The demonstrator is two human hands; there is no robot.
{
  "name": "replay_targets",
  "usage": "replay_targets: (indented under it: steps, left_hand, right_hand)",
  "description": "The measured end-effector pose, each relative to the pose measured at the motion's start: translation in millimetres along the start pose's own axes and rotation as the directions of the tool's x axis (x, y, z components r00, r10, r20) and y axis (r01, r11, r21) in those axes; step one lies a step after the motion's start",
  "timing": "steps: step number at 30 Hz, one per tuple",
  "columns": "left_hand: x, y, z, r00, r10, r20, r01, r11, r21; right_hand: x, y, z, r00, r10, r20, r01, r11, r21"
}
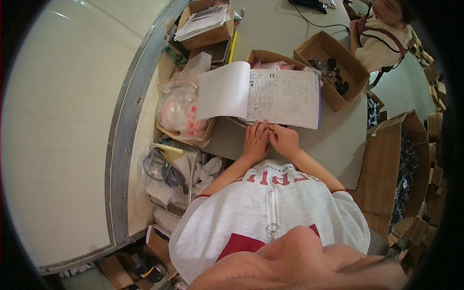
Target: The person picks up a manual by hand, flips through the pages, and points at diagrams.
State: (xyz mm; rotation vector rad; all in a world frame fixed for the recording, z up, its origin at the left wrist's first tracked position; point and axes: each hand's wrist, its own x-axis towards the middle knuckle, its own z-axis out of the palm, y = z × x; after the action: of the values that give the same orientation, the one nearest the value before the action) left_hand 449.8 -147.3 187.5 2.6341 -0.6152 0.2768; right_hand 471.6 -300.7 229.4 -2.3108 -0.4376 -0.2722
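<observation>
An open booklet (285,96) overlaps a cardboard box (264,54), blank white page (224,92) left, printed page (296,94) right.

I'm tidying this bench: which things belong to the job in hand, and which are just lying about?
Apparently in use:
open booklet, at the left hand and right hand

Apparently lying about:
plastic bags
carton holding black parts
box of papers

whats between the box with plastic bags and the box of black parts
In the head view, opened papers lie between the box with plastic bags and the box of black parts, partly covering another cardboard box.
</observation>
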Motion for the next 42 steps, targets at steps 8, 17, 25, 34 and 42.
replay_targets:
  steps: [8,17,25,34,42]
  left_hand:
    - [-1,0,3,1.000,-0.009,-0.001,0.009,1.000,0.003]
    - [-1,-3,9,0.999,0.009,-0.039,-0.009,1.000,0.008]
    - [-2,-5,12,0.998,0.025,-0.066,-0.024,0.999,0.021]
    - [-2,-6,12,0.996,0.033,-0.079,-0.032,0.999,0.014]
    - [-2,-5,13,0.998,0.015,-0.066,-0.014,1.000,0.019]
  right_hand:
    - [-1,1,0,0.999,0.014,0.035,-0.013,1.000,-0.023]
    - [-3,0,1,1.000,0.013,0.015,-0.013,1.000,-0.013]
    - [-2,-1,2,1.000,-0.001,-0.001,0.001,1.000,-0.017]
    - [-2,-2,1,1.000,0.020,0.022,-0.019,0.999,-0.029]
    - [0,-3,0,0.999,0.036,0.023,-0.035,0.999,-0.022]
